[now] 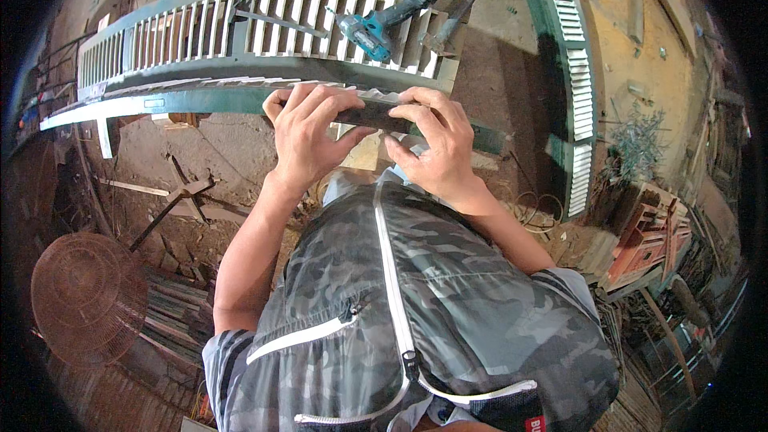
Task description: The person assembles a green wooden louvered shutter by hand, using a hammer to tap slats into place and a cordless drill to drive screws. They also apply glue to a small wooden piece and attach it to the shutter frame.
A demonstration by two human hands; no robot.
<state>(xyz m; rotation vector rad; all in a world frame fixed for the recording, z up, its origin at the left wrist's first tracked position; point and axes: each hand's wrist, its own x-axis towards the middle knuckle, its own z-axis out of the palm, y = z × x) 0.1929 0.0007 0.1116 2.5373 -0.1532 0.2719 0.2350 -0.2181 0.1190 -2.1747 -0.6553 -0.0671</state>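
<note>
A long green louvered panel point(208, 101) stands on its edge in front of me. Over that edge lies a short dark strip point(370, 116), whose exact kind I cannot make out. My left hand point(308, 124) is closed on the strip's left end, fingers over the far side and thumb on the near side. At its right end my right hand point(436, 140) pinches it the same way. Just beyond, a second louvered panel point(232, 52) lies flat with pale slats. On it rest a teal cordless drill point(376, 28), a hammer-like tool point(458, 16) and a thin bar point(280, 22).
Another green louvered panel point(578, 96) stretches along the right. A round wire fan guard point(88, 300) stands at lower left, near stacked wood strips point(172, 312). At right are an orange-red wooden piece point(648, 236) and a tangled pile of scraps point(636, 140).
</note>
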